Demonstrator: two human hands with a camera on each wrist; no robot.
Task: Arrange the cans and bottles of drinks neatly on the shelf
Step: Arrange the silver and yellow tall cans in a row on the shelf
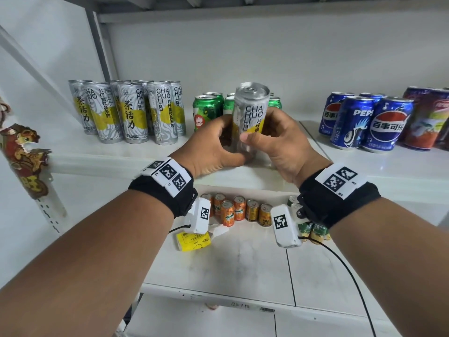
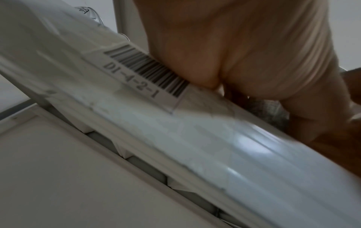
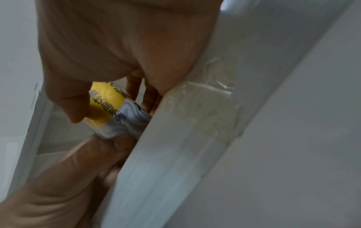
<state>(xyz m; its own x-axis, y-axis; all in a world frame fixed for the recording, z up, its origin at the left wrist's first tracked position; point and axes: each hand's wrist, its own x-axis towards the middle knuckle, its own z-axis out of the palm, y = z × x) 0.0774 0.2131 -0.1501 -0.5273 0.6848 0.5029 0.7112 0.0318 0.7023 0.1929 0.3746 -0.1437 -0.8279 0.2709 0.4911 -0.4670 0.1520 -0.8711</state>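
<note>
A tall silver and yellow "CHA HUO LI" can is at the middle of the upper shelf, leaning slightly. My left hand grips its lower part from the left and my right hand grips it from the right, thumb across the label. The hands hide its base, so I cannot tell if it rests on the shelf. In the right wrist view the can shows between my right thumb and fingers. Several matching cans stand grouped at the left.
Green cans stand just behind the held can. Blue Pepsi cans and red cans stand at the right. On the lower shelf are small orange cans and a yellow packet. A barcode label marks the shelf's front edge.
</note>
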